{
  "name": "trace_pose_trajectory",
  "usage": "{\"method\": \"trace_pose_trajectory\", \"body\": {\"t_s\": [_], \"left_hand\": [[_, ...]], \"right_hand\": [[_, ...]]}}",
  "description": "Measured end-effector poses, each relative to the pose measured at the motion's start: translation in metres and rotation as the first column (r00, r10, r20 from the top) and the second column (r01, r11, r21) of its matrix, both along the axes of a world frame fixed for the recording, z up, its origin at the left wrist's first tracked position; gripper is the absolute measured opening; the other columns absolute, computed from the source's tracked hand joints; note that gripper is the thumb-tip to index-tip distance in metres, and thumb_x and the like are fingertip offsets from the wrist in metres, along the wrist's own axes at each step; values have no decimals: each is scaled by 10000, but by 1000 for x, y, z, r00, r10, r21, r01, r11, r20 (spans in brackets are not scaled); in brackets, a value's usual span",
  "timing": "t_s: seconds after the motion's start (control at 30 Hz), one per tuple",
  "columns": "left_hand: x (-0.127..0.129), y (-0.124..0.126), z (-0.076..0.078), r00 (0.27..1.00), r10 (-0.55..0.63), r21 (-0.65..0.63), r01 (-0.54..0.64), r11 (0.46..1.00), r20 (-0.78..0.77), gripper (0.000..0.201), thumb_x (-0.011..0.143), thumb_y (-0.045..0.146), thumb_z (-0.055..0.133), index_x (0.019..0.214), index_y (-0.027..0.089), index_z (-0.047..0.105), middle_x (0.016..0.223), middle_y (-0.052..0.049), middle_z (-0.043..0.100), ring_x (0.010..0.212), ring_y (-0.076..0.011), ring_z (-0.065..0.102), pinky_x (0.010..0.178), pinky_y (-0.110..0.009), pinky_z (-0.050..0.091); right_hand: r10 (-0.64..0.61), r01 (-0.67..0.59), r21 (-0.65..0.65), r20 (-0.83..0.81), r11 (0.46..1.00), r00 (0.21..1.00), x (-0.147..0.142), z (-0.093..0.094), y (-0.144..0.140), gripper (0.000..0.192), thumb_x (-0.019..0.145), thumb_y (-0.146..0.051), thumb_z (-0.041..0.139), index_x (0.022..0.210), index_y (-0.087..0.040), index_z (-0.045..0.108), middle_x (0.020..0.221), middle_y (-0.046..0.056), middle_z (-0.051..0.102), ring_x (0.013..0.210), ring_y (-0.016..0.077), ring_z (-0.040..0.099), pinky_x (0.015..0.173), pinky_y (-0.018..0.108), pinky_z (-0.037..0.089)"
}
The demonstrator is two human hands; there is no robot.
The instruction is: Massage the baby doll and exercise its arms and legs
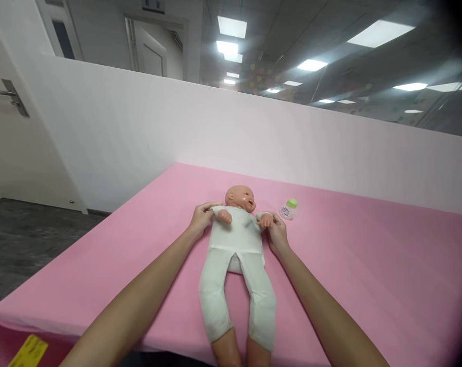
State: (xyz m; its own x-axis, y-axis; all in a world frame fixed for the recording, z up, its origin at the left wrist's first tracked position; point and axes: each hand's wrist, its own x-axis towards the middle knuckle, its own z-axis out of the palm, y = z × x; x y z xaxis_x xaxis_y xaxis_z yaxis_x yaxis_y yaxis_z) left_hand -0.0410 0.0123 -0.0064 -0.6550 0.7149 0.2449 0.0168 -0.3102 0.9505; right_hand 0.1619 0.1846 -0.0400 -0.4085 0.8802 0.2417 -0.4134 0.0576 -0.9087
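Note:
A baby doll (pixel 236 234) in a pale whitish outfit lies on its back, head toward the wall, its feet running past the lower edge of the view. Its head (pixel 239 197) is turned to the right. My left hand (pixel 202 219) is closed at the doll's shoulder on the left, its fingertips on the sleeve cloth. On the other side my right hand (pixel 278 235) pinches the sleeve beside the doll's small hand (pixel 266 220). Some of my fingertips are hidden behind the cloth and the doll's arm. Both doll arms are bent up over the chest.
Pink cloth covers the table (pixel 349 265). A small clear bottle with a green cap (pixel 289 209) stands right of the doll's head. Behind the table runs a white partition (pixel 292 137). A door (pixel 20 132) is at the left, and a yellow label (pixel 29 351) at the lower left.

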Motion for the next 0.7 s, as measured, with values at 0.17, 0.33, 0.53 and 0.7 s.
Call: {"method": "trace_pose_trajectory", "body": {"t_s": [0.17,0.33,0.53,0.7], "left_hand": [[0,0,1,1000,-20,6,20,1000,6,288,665,360,819,892,183,804,1019,-95,765,927,-252,662,793,-323,482],[0,0,1,1000,1,75,0,997,-11,308,683,376,843,916,190,763,1010,-70,747,940,-224,653,811,-298,477],[-2,1,-3,1000,20,104,-18,994,-19,328,718,370,844,953,187,707,1004,-61,722,910,-199,642,771,-285,473],[-3,0,-4,1000,22,75,-21,997,-15,383,762,471,838,951,167,702,981,-74,703,871,-192,624,743,-287,468]], "right_hand": [[19,-18,-21,18,1000,1000,-1,4,-3,331,655,-377,878,924,-231,750,992,30,771,911,216,690,788,330,540],[-26,27,-43,19,999,999,-2,2,0,308,674,-412,873,881,-225,741,852,-1,744,761,171,652,676,285,502],[-64,66,-52,44,996,997,-1,-2,2,326,686,-479,873,775,-209,714,718,-23,672,669,150,578,620,279,467],[-56,59,-39,73,998,996,0,-4,2,308,695,-449,878,748,-202,701,700,-26,652,665,143,551,611,270,451]]}}
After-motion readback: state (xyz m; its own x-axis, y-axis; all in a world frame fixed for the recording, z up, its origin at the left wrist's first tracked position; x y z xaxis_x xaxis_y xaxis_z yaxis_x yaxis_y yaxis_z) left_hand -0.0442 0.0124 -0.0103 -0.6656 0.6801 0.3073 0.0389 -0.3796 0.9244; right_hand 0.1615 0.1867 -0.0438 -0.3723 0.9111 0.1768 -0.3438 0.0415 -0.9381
